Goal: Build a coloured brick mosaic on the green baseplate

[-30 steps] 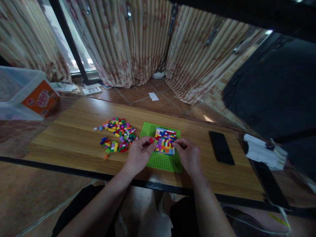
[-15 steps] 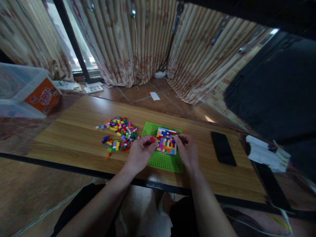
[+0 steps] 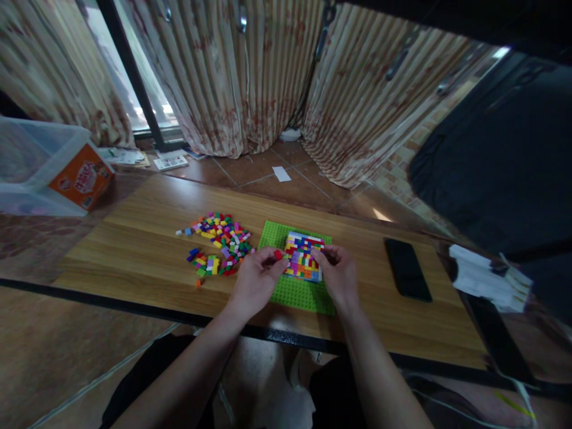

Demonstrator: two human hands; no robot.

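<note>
A green studded baseplate [image 3: 295, 294] lies on the wooden table [image 3: 134, 250], carrying a flat patch of multicoloured small bricks [image 3: 304, 255]. My left hand [image 3: 255, 281] pinches a small red brick [image 3: 277, 255] at the patch's left edge. At the right edge of the patch my right hand [image 3: 338, 275] has its fingertips on the bricks; whether they pinch a piece is unclear. A loose pile of small coloured bricks [image 3: 217, 241] lies to the left of the plate.
A black phone [image 3: 407, 269] lies right of the plate. White folded paper [image 3: 487, 275] sits at the table's right end. A clear plastic bin with an orange box [image 3: 49, 176] stands far left. Striped curtains hang behind, over a tiled floor.
My right hand has slid from the plate's right side up onto the brick patch's right edge. My left hand stays at the left edge with the red brick.
</note>
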